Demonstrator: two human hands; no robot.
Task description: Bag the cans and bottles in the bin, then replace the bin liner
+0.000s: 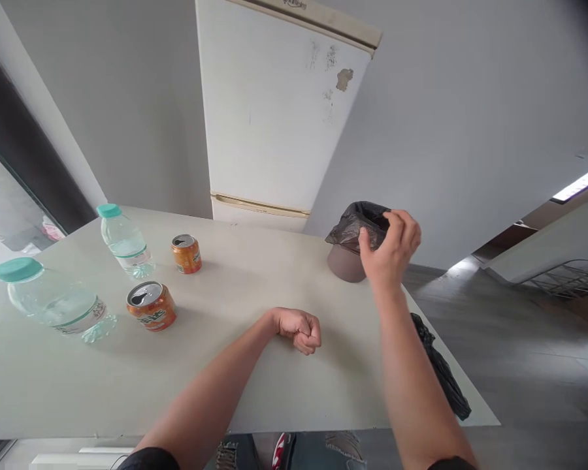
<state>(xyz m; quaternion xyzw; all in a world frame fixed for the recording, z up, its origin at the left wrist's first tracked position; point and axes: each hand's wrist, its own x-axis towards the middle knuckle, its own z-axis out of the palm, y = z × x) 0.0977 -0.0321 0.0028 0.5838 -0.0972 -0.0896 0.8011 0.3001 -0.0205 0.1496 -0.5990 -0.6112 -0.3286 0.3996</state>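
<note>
My right hand (pixel 391 249) reaches over the table's right edge and pinches the black bag lining a small brown bin (pixel 347 262), at the bag's rim (pixel 357 219). My left hand (pixel 301 329) rests on the pale table (pixel 235 365) as a closed fist with nothing visible in it. Two orange drink cans stand to the left, one near (pixel 151 305) and one farther back (pixel 187 253). Two clear plastic bottles with teal caps stand beyond them, one at the left edge (pixel 53 301) and one behind (pixel 123 241).
A white fridge (pixel 274 111) stands behind the table against a grey wall. A crumpled black bag (pixel 441 372) lies at the table's right edge. Grey floor lies to the right. My knees show under the front edge.
</note>
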